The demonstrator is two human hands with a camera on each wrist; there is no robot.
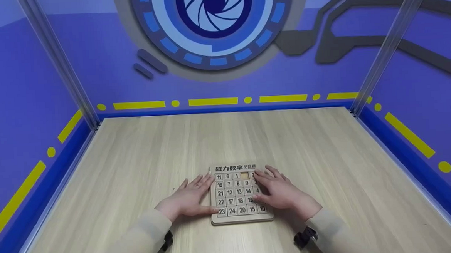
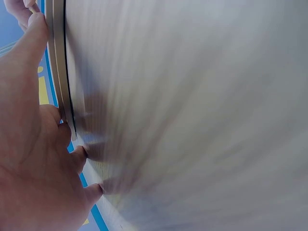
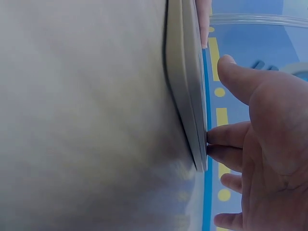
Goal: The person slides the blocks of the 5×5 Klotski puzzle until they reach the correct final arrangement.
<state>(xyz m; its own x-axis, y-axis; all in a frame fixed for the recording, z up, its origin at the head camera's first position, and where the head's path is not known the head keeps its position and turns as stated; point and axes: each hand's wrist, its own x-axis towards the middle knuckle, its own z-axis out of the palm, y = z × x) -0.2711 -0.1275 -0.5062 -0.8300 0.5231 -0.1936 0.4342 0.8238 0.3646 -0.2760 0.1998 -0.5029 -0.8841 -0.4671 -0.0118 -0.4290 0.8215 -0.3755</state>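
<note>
A wooden sliding number puzzle [image 1: 242, 219] lies flat on the table, its numbered square tiles set in a frame with dark lettering along the top. One gap [image 1: 244, 175] shows in the top row, left of the tile marked 2. My left hand [image 1: 189, 201] rests along the puzzle's left side, fingers extended, thumb tip by the tile marked 23 [image 1: 222, 212]. Over the right side lies my right hand [image 1: 282, 192], with fingertips at the upper right tiles and the thumb above the tile marked 19. In the right wrist view, two fingertips [image 3: 216, 134] meet the puzzle's top face.
The light wood-grain table [image 1: 226, 138] extends around the puzzle. Blue panels [image 1: 102, 63] with yellow markings stand behind and at both sides, joined by clear corner posts [image 1: 393, 44]. Each wrist carries a dark strapped device [image 1: 306, 237].
</note>
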